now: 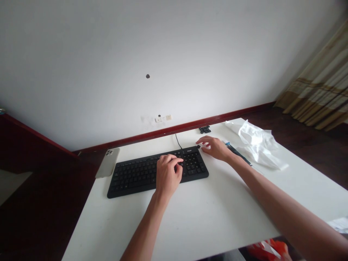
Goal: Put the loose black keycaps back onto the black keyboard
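A black keyboard (141, 174) lies on the white table, its cable running off the back edge. My left hand (169, 172) rests over its right part, thumb and index finger bent toward each other at the keys; whether something is between them is too small to tell. Just past the keyboard's top right corner is my right hand (213, 146), its fingers apart around a small black piece (198, 146), with no clear grip on it. Several loose black keycaps (204, 129) sit in a cluster near the table's back edge.
A phone (108, 163) lies left of the keyboard. On the right are a crumpled white plastic bag (255, 141) and a dark, thin item (239, 154) with a blue end. The table (190, 217) stands before a wall with sockets (163, 118). A red bag (269, 250) shows below the front edge.
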`<state>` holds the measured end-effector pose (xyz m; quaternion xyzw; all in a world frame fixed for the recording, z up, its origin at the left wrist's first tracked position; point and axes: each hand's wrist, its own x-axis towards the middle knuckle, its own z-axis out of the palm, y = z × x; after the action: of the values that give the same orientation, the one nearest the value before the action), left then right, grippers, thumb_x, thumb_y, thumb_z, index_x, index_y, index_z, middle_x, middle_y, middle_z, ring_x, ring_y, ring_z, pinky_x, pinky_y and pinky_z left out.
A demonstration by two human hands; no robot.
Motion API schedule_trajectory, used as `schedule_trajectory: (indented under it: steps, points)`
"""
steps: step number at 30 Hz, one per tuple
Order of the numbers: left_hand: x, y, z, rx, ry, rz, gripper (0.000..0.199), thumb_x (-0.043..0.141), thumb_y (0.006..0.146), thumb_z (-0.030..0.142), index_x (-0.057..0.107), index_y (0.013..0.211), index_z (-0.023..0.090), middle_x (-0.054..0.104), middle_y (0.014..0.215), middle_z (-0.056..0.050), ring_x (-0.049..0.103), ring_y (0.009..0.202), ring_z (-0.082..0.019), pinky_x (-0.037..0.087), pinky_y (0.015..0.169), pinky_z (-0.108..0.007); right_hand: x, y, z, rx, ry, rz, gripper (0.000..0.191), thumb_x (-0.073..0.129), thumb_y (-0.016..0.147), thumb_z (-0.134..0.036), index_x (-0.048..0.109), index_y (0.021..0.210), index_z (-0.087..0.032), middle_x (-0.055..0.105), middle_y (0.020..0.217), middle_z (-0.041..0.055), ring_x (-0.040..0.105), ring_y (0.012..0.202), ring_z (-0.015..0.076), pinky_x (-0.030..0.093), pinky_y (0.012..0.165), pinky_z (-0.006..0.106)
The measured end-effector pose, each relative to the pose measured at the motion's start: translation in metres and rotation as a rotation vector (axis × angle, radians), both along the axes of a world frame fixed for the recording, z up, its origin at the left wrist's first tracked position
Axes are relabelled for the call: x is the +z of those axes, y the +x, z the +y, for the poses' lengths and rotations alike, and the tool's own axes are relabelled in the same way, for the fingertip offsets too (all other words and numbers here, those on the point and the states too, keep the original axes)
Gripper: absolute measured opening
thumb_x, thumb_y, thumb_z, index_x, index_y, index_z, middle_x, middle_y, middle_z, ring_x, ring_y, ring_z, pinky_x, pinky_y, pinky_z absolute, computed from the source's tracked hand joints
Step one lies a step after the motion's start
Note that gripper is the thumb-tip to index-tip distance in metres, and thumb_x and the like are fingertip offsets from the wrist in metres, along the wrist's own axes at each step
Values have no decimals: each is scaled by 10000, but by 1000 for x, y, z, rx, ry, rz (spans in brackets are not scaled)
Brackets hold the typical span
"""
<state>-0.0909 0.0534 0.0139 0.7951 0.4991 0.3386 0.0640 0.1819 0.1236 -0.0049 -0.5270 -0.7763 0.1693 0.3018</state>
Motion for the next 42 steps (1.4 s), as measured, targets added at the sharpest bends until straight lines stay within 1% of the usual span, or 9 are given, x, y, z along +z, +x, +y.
schedule_trajectory:
  steps: [4, 8, 15, 22, 26, 30, 35, 38, 42]
  points:
    - [-1, 1, -1, -26, -8, 11, 310, 564, 872, 54, 767, 990, 257, 678, 1010, -41, 570, 1001, -231, 474, 921, -414, 1, -6, -2, 0, 1, -51, 372, 588, 841, -120, 743, 1147, -262, 742, 1166, 40, 700, 916, 197, 583, 844, 347]
    - [-2, 3, -2, -45, -18, 17, 312, 570, 866, 49, 769, 988, 256, 673, 1011, -44, 567, 1005, -232, 472, 917, -414, 1, -9, -1, -5, 12, -91, 388, 576, 860, -131, 737, 1190, -259, 761, 1116, 42, 704, 909, 201, 574, 840, 343]
    - [-3, 3, -2, -56, -41, 8, 312, 573, 861, 44, 770, 979, 255, 672, 1026, -41, 567, 1022, -227, 474, 931, -407, 0, -5, 1, 49, -6, -22, 264, 587, 896, -192, 759, 1094, -226, 774, 1000, 43, 715, 820, 184, 588, 769, 312]
    - [-2, 3, -2, -56, -46, 2, 305, 568, 866, 46, 767, 976, 250, 677, 1028, -36, 570, 1020, -225, 477, 934, -405, 21, -6, -9, -26, 42, 8, 295, 623, 874, -207, 741, 1142, -245, 784, 1007, 25, 727, 844, 188, 590, 814, 329]
    - [-1, 3, -2, -53, -43, 5, 302, 568, 865, 48, 766, 970, 249, 677, 1029, -40, 573, 1020, -229, 482, 928, -405, 33, -12, -17, -14, 38, 5, 227, 635, 873, -226, 766, 1057, -250, 786, 990, 20, 733, 841, 192, 596, 822, 333]
    - [-2, 3, -2, -48, -46, 9, 302, 570, 862, 47, 765, 966, 253, 678, 1022, -39, 573, 1008, -229, 488, 922, -407, 44, -16, -25, 63, -25, -5, 185, 652, 864, -239, 778, 998, -262, 781, 954, 20, 738, 849, 202, 609, 795, 329]
    - [-3, 2, -2, -53, -57, 15, 288, 579, 859, 53, 765, 953, 252, 681, 1017, -43, 576, 1013, -237, 492, 922, -413, 59, -21, -36, 154, -184, 9, 167, 677, 837, -230, 768, 971, -272, 781, 973, 6, 749, 879, 194, 614, 811, 302]
    - [-3, 3, -2, -57, -62, 16, 287, 584, 853, 53, 765, 952, 251, 682, 1015, -42, 574, 1014, -238, 491, 929, -417, 61, -23, -40, 201, -275, 5, 155, 694, 831, -242, 767, 962, -283, 784, 949, -12, 750, 883, 188, 611, 797, 281]
    - [-3, 4, -2, -59, -68, 17, 297, 582, 848, 44, 767, 950, 253, 684, 1015, -39, 566, 1007, -236, 490, 928, -417, 60, -26, -41, 249, -304, -45, 129, 700, 837, -262, 783, 929, -298, 782, 914, -13, 736, 851, 189, 594, 740, 278]
